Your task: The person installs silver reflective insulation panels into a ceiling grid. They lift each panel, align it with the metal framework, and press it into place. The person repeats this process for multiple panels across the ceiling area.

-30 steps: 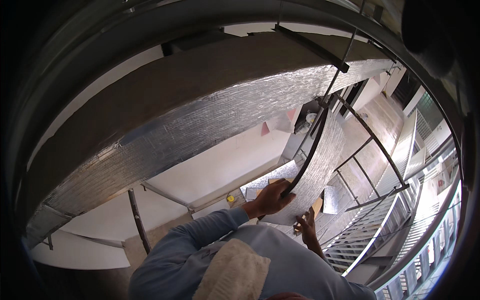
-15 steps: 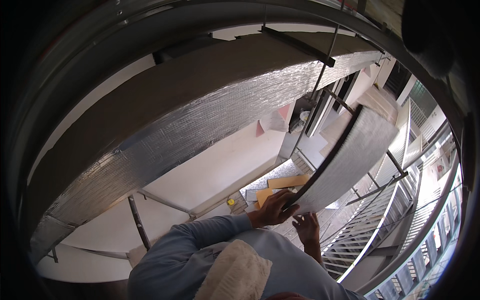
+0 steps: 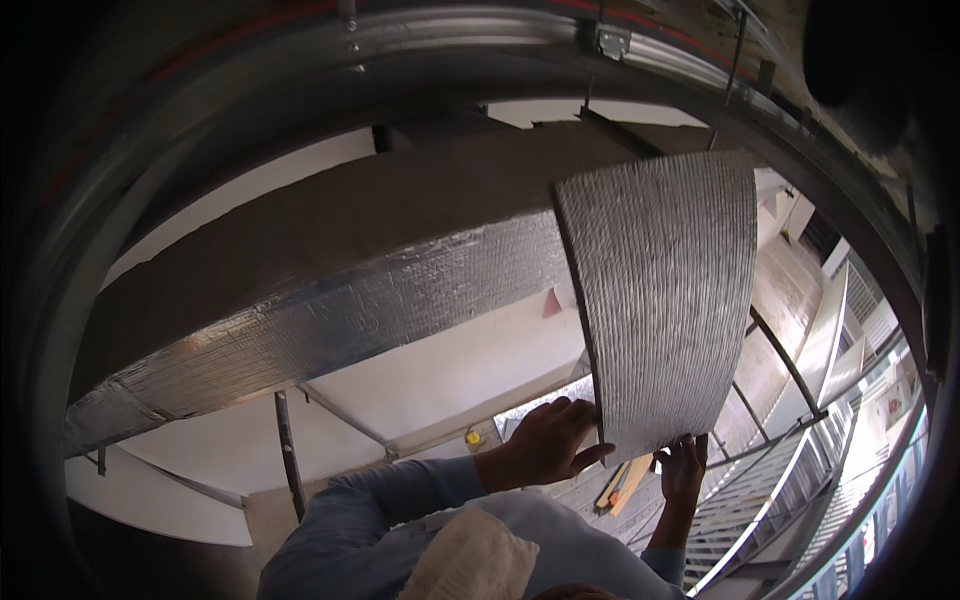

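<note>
A foil-faced insulation sheet [image 3: 665, 300] stands raised in front of me, its ribbed silver face toward me and a dark edge along its left side. My left hand [image 3: 552, 440] grips the sheet's lower left corner, with the thumb on the near face and the fingers at the dark edge. At the bottom edge, further right, my right hand [image 3: 682, 468] holds it with fingertips bent against the rim. Behind the sheet runs a long duct [image 3: 330, 325], silver foil on its side and dark on top; the sheet hides part of it.
Metal railings [image 3: 770, 500] and a dark bar [image 3: 785, 355] stand at the right. A dark post [image 3: 288, 440] rises at the left. Far below lie a small yellow object [image 3: 474, 437], a silver sheet [image 3: 535, 400] and tan pieces [image 3: 628, 485]. Curved metal framing [image 3: 480, 35] crosses overhead.
The insulation sheet has swung left and turned its broad ribbed face toward me, now covering part of the duct. My right hand has moved right along its bottom edge.
</note>
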The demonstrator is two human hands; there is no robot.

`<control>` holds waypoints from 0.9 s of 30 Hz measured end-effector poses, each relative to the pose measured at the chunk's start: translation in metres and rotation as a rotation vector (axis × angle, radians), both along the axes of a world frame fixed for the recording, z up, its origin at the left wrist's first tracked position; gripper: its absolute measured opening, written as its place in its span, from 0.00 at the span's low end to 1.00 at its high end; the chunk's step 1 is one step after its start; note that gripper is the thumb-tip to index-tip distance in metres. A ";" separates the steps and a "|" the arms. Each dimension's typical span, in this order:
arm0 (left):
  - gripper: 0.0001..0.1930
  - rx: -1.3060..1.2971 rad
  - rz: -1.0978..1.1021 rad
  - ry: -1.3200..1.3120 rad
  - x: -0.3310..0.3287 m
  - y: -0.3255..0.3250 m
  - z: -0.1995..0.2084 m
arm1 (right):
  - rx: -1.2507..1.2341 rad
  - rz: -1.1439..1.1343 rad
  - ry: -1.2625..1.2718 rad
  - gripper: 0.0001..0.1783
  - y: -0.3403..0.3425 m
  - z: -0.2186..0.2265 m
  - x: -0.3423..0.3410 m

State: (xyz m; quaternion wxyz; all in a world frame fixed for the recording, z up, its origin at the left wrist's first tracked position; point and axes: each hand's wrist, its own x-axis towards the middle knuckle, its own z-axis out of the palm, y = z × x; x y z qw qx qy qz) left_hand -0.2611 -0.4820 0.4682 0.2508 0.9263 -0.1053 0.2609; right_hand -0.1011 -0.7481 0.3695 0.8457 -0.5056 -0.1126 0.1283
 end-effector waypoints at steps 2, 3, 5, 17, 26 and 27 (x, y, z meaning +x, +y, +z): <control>0.26 0.025 0.011 0.020 -0.002 0.004 0.011 | 0.053 0.049 -0.033 0.36 0.006 0.010 0.010; 0.26 0.032 0.017 0.037 -0.004 0.007 0.016 | 0.057 0.043 -0.021 0.36 0.008 0.014 0.015; 0.22 0.085 0.056 0.067 -0.007 0.014 0.031 | 0.087 0.079 -0.025 0.33 0.014 0.019 0.028; 0.15 0.415 0.580 -0.364 -0.078 0.116 0.212 | -0.738 -0.176 -0.539 0.24 -0.020 0.073 0.072; 0.23 0.286 0.332 -0.282 -0.049 0.072 0.174 | 0.039 -0.040 -0.010 0.38 -0.056 0.015 0.095; 0.24 0.261 0.260 -0.268 -0.047 0.058 0.153 | 0.091 0.056 -0.068 0.38 -0.074 -0.002 0.092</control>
